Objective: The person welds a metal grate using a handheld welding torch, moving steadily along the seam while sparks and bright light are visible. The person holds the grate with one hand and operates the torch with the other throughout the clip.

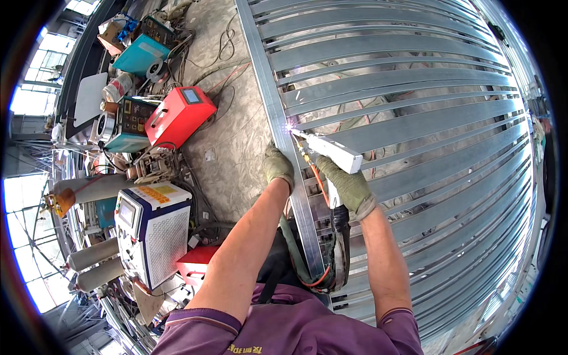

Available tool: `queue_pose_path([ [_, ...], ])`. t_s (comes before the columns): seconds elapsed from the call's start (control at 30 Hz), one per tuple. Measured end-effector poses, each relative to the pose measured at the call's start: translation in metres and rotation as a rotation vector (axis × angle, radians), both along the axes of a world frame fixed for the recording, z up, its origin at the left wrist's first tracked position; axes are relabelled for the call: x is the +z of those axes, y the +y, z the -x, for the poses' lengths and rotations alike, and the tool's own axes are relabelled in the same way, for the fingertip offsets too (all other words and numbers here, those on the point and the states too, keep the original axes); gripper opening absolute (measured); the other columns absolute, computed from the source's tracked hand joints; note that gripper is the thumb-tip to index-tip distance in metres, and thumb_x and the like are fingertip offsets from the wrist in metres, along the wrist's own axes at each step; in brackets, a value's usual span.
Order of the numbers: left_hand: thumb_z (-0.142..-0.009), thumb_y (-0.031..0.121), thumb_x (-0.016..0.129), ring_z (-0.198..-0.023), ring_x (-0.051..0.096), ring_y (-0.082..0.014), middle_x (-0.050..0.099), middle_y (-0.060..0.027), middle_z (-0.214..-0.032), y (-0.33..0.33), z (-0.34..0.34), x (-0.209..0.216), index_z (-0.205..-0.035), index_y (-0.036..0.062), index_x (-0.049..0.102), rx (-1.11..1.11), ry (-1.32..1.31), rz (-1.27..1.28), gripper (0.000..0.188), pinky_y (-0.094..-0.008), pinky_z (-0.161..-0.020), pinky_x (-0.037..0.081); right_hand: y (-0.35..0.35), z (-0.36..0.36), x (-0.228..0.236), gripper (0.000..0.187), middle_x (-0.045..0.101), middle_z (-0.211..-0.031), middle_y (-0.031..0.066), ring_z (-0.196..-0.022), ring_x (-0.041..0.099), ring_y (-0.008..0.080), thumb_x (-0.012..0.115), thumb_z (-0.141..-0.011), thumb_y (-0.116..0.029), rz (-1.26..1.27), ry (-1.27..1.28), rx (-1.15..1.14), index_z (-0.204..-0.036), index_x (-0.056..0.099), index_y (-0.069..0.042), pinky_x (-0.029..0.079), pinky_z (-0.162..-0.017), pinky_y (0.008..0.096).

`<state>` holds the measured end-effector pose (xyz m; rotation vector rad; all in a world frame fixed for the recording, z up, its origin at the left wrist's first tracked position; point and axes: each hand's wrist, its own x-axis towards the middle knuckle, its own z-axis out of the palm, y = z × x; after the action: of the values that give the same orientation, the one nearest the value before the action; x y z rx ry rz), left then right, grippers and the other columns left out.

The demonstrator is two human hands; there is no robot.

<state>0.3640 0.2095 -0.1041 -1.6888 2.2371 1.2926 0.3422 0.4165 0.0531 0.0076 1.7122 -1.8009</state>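
Observation:
My right hand (349, 186), in a green work glove, grips a white hand-held welding gun (328, 152). Its tip touches the frame rail of a large grey metal slatted panel (414, 118), where a bright spark (289, 126) glows. My left hand (277, 167), also gloved, rests on the outer edge of that frame rail (278, 118), just below the spark. A thick bundle of hoses and cables (337, 248) hangs from the gun down toward my waist.
On the concrete floor to the left stand a red box-shaped welder (177, 115), a white cabinet machine with a perforated side (155, 234), a teal unit (140, 54), gas cylinders (94, 263) and tangled cables (222, 71). The slatted panel fills the right side.

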Motion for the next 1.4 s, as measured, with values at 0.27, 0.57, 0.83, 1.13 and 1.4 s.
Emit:
queue_pose_path([
  [0.27,-0.111,0.057,0.023,-0.13,0.063,-0.0327,0.064,-0.0204,-0.143,-0.032,-0.016,-0.068,-0.147,0.0035,0.056,-0.237,-0.197,0.219,0.072,-0.0399,-0.105,0.05,-0.012,0.0,0.011,0.033,0.067,-0.075,-0.0008,-0.057,0.061,0.0094,0.07,-0.104,-0.039,0.014,-0.019,0.044,-0.116,0.073,-0.009,0.049,-0.048,0.0284],
  [0.57,-0.11,0.052,0.028,-0.129,0.062,-0.0411,0.067,-0.0244,-0.137,0.007,0.006,0.029,-0.137,0.0043,0.066,0.047,-0.057,-0.011,0.066,-0.0451,-0.108,0.048,-0.001,-0.003,0.008,0.032,0.068,-0.078,-0.001,-0.058,0.061,0.0086,0.069,-0.105,-0.036,0.003,-0.039,-0.042,-0.119,0.073,-0.008,0.049,-0.048,0.028],
  [0.83,-0.111,0.058,0.026,-0.128,0.064,-0.0399,0.068,-0.0256,-0.134,-0.004,0.0,0.001,-0.136,-0.0008,0.066,-0.025,-0.03,0.083,0.075,-0.0452,-0.105,0.05,-0.002,-0.002,0.013,0.032,0.067,-0.074,-0.0012,-0.056,0.06,0.0089,0.069,-0.104,-0.039,-0.009,-0.083,-0.007,-0.112,0.074,-0.008,0.047,-0.046,0.0281],
  [1.13,-0.111,0.058,0.026,-0.129,0.063,-0.0392,0.067,-0.0255,-0.136,0.004,0.004,0.02,-0.137,-0.0002,0.065,0.028,0.01,0.007,0.075,-0.0446,-0.106,0.049,0.001,-0.005,0.002,0.033,0.066,-0.074,-0.0006,-0.057,0.061,0.0093,0.069,-0.104,-0.039,0.014,0.003,-0.006,-0.114,0.073,-0.008,0.047,-0.047,0.0284],
  [1.4,-0.11,0.06,0.025,-0.131,0.063,-0.0394,0.067,-0.0264,-0.137,0.004,0.006,0.025,-0.137,-0.0021,0.065,0.033,-0.019,0.009,0.079,-0.045,-0.108,0.048,0.004,-0.006,0.009,0.032,0.067,-0.077,-0.0005,-0.061,0.062,0.0088,0.067,-0.105,-0.036,-0.035,-0.001,0.021,-0.119,0.072,-0.008,0.049,-0.05,0.0281],
])
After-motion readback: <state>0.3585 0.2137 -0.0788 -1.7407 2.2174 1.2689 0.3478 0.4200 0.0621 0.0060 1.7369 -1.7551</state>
